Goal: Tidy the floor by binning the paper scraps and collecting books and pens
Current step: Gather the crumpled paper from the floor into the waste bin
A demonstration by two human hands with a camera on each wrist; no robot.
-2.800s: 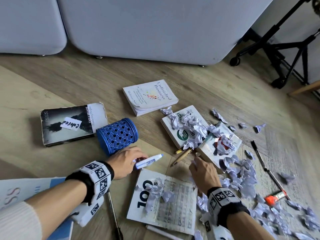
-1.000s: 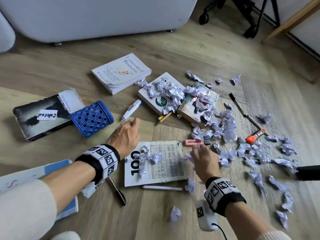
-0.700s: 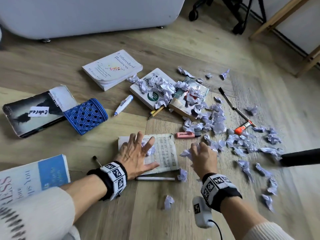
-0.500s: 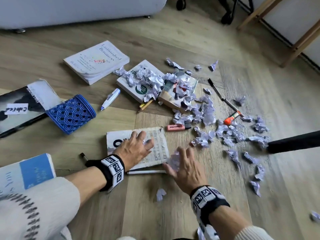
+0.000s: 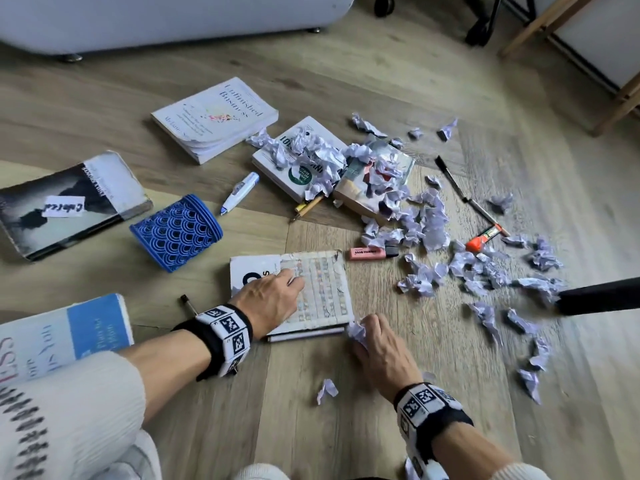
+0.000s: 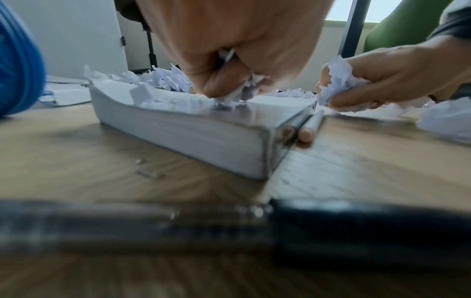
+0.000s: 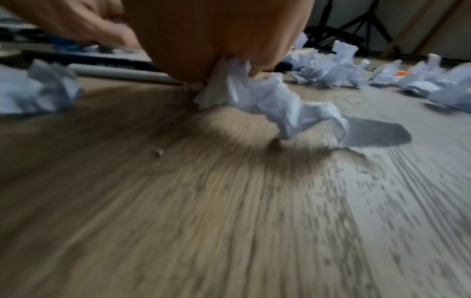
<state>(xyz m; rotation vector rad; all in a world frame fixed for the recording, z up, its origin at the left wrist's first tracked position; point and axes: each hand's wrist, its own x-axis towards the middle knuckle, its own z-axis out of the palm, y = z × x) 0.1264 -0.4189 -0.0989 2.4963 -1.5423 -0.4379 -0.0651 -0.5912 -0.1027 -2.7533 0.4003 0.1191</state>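
My left hand (image 5: 294,282) rests on the worn book (image 5: 322,292) nearest me. In the left wrist view its fingers (image 6: 219,80) curl round paper scraps (image 6: 242,90) on the cover. My right hand (image 5: 363,332) sits low on the floor at the book's near right corner and grips crumpled scraps (image 5: 356,332), which trail from it in the right wrist view (image 7: 267,96). A white pen (image 5: 304,336) lies along the book's near edge. Several more scraps (image 5: 426,223) litter the floor to the right and cover two books (image 5: 298,168).
A blue pen holder (image 5: 176,232) lies on its side at left. Other books: white (image 5: 214,116), black (image 5: 69,199), blue-white (image 5: 65,337). Loose correction pen (image 5: 240,192), pink highlighter (image 5: 370,253), orange marker (image 5: 481,239), black pen (image 5: 450,178). A black bar (image 5: 599,296) juts in at right.
My left hand let go of the correction pen, came onto the near book and closed on its scraps. My right hand drew back towards me, gathering scraps.
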